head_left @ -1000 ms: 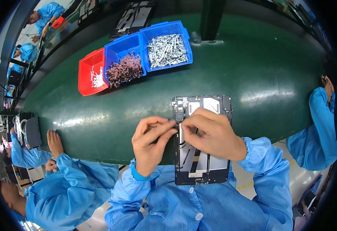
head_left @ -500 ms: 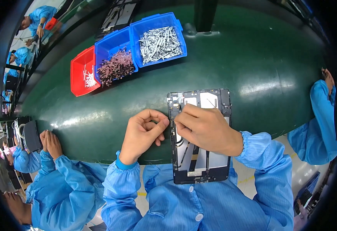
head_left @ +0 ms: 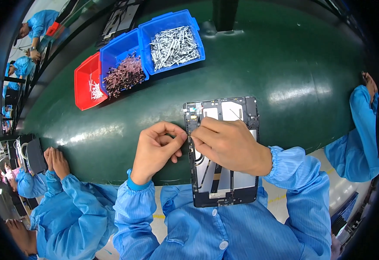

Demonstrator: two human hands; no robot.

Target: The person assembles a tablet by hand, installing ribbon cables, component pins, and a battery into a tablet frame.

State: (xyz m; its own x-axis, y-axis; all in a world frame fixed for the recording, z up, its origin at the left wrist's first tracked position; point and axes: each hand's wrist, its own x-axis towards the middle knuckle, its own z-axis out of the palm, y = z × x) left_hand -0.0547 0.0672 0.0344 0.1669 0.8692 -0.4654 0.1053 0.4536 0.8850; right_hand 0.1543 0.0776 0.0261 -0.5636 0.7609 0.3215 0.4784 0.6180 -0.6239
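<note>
An opened tablet (head_left: 206, 182) with black frame and exposed inner parts lies before me, its near end extending past the table's edge. My right hand (head_left: 228, 143) is over its upper half, fingers pinched at the left rim. My left hand (head_left: 159, 149) is closed beside that same rim, thumb and forefinger tips together, almost meeting the right fingertips. What either pinch holds is too small or hidden. A thin dark line (head_left: 235, 114) shows on a white panel above my right knuckles; I cannot tell whether it is a tool.
Beyond the tablet, a red bin (head_left: 85, 97) holds white strips, one blue bin (head_left: 111, 45) pinkish-brown parts, another blue bin (head_left: 172, 18) silvery strips. A black post (head_left: 225, 15) stands behind. Co-workers' hands rest at the green table's (head_left: 293, 121) left (head_left: 58, 162) and right (head_left: 370, 86) edges.
My right fingertips have come slightly left, closer to the left fingertips at the tablet's rim. The whole view has shifted a little; the tablet and bins appear otherwise unchanged.
</note>
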